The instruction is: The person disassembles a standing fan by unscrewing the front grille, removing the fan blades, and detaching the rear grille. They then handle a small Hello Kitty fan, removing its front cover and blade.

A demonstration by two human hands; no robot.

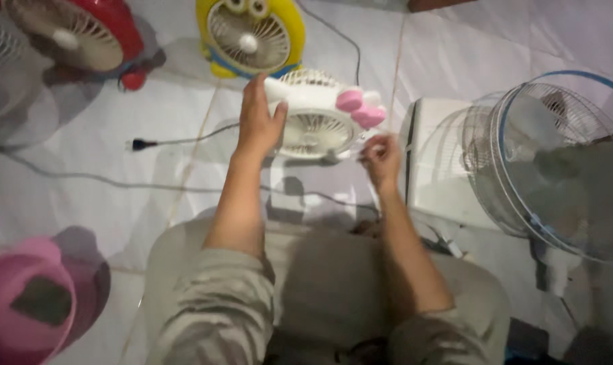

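At the bottom of the frame the person's bent knees fill the foreground, and both bare forearms reach up from them toward the middle of the picture. In the lower left corner sits a pink fan housing (22, 297) with a dark patch on it.

A little farther out, at centre frame, the left hand (259, 122) clasps the left rim of a small white fan (316, 115), fingers wrapped over its edge and thumb against the front grille. The fan stands on the pale tiled floor (83, 203), tilted slightly, with a pink bow (362, 108) on its upper right side. The right hand (381, 159) sits just below that bow at the fan's lower right edge, fingers pinched narrow on something thin; it is too blurred to tell what.

To the right, a large wire-cage fan (550, 162) with a blue rim stands beside a white box (435, 162). Left of the hands a black plug (139, 144) and its cord lie on the floor.

Farthest off, along the top edge, a yellow fan (249, 34) stands just behind the white one, and a red fan (77, 30) is in the upper left.
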